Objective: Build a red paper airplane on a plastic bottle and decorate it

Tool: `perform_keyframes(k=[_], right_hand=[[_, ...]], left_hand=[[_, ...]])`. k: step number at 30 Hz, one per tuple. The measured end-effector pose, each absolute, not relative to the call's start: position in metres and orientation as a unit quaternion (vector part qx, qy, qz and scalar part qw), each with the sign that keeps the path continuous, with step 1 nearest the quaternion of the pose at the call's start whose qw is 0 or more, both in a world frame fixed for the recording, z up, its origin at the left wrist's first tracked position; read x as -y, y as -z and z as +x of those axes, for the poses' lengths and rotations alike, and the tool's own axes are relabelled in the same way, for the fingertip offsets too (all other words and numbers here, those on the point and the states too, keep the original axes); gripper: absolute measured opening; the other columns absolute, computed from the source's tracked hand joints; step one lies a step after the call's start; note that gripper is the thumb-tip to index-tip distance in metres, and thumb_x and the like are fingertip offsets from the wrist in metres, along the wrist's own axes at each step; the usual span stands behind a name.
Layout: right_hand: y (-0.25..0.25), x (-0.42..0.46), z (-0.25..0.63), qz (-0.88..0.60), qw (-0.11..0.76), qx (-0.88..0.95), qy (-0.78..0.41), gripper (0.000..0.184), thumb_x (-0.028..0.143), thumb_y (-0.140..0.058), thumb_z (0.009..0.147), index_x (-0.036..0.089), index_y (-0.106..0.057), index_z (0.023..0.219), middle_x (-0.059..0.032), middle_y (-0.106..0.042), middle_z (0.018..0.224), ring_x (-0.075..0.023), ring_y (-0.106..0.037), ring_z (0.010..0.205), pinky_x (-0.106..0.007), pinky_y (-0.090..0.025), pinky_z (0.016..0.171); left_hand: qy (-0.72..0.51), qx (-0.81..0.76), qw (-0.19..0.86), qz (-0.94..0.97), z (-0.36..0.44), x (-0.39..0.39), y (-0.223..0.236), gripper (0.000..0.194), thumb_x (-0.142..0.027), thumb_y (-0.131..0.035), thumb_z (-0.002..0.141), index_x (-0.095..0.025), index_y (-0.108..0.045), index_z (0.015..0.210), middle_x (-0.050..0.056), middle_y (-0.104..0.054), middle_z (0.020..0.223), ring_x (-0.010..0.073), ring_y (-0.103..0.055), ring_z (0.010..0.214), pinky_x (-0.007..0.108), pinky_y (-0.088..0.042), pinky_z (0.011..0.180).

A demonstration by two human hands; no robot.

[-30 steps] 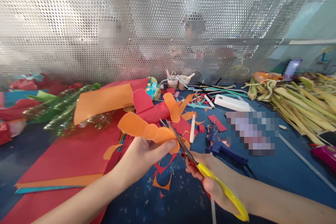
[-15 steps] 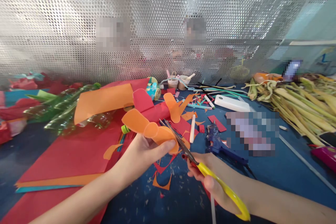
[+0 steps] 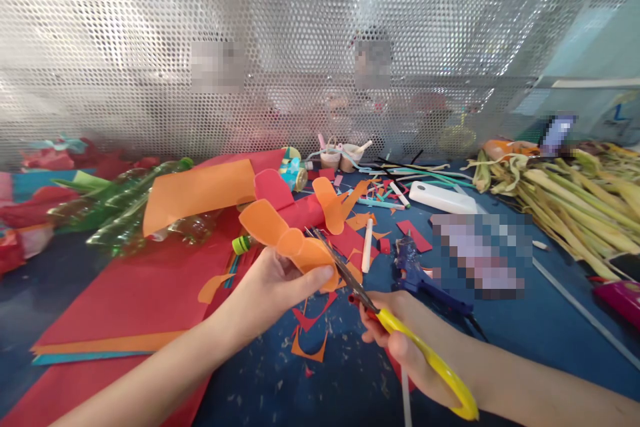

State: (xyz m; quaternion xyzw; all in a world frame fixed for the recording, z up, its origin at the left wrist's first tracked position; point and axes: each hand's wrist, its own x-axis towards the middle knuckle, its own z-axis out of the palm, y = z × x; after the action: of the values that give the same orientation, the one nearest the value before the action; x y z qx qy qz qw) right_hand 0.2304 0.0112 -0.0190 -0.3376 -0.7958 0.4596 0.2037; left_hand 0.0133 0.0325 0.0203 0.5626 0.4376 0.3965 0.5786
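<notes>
Pinched between the thumb and fingers of my left hand [image 3: 280, 287] is an orange paper cutout [image 3: 297, 247] with rounded lobes. My right hand [image 3: 410, 340] grips yellow-handled scissors [image 3: 417, 347], fingers wrapped round the handles. Their dark blades point up and left, right beside the cutout's edge near my left thumb; I cannot tell whether they touch the paper. Just beyond lie a red paper piece with rounded lobes [image 3: 273, 190] and another orange lobed piece [image 3: 329, 203]. Curved orange and red scraps [image 3: 309, 345] lie on the dark blue table below my hands.
A blue glue gun [image 3: 425, 280] and a white glue stick [image 3: 367, 245] lie to the right. Red sheets [image 3: 125, 293] and green plastic bottles [image 3: 135, 207] fill the left side. Dried corn husks [image 3: 565, 193] are at far right. A perforated metal panel [image 3: 300, 33] stands behind.
The orange cutout has tilted slightly, its left lobe shifting a little right and down. My right hand and the scissors have barely moved.
</notes>
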Motion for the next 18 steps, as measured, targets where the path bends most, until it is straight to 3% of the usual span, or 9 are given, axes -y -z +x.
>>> perform_keyframes(k=[18], right_hand=[[0.007, -0.013, 0.23, -0.339, 0.203, 0.782, -0.482, 0.066, 0.084, -0.019, 0.079, 0.02, -0.037, 0.072, 0.0045, -0.031, 0.065, -0.0097, -0.028, 0.056, -0.026, -0.041, 0.054]], left_hand=[[-0.395, -0.435, 0.585, 0.558, 0.012, -0.033, -0.017, 0.024, -0.042, -0.071, 0.073, -0.02, -0.065, 0.08, 0.003, -0.072, 0.081, 0.0221, -0.068, 0.078, 0.036, -0.057, 0.074]])
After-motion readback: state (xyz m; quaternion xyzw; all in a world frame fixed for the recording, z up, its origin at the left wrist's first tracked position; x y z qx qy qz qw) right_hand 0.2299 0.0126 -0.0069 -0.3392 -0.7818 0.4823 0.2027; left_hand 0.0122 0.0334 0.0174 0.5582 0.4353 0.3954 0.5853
